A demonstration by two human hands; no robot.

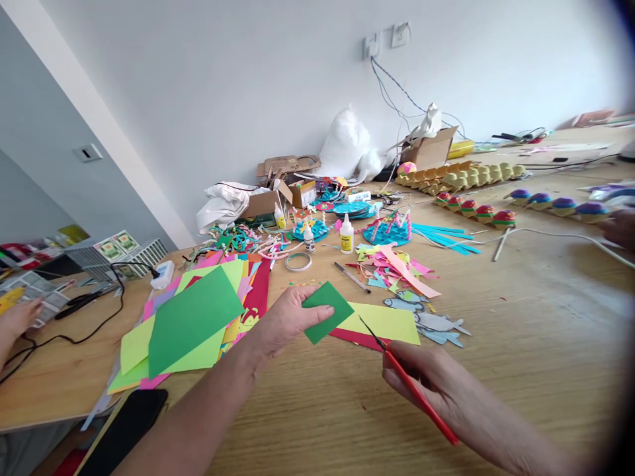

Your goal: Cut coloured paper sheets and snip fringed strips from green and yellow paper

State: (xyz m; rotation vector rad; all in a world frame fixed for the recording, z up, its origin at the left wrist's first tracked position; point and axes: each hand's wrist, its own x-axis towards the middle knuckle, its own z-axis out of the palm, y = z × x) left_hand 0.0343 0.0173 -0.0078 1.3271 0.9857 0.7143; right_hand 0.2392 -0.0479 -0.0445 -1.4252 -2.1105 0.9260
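1. Green paper square [333, 307], held above the middle of the desk [302, 416]; the left hand [290, 316] has its grip closed on one edge, thumb on top.
2. Yellow paper sheet [394, 320], just to the right, partly covering a red sheet [358, 338].
3. Red-handled scissors [419, 397], in the closed grip of the right hand [429, 373], blades pointing toward the square, near it.
4. Grey fish cutouts [439, 322], beside the yellow sheet.
5. Painted egg-carton strip [476, 210], farther back.

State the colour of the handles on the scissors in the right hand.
The scissors' handles are red, as the head view shows.
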